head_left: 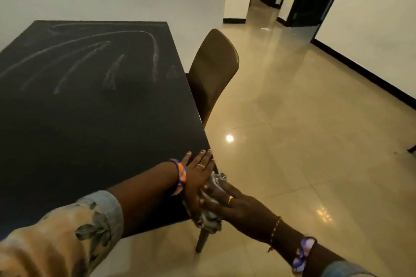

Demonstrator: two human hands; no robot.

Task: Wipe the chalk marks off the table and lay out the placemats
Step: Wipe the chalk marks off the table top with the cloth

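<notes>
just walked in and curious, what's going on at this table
A person stands at the near right corner of a black table. Their left hand lies flat along the edge while the right hand presses a grey cloth at that corner. White chalk marks still streak the far half. No placemats are in view.

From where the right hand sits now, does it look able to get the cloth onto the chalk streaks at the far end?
Probably yes, with a long lean. The right hand and cloth are at the table's near corner; nothing stands between them and the chalk streaks.
</notes>
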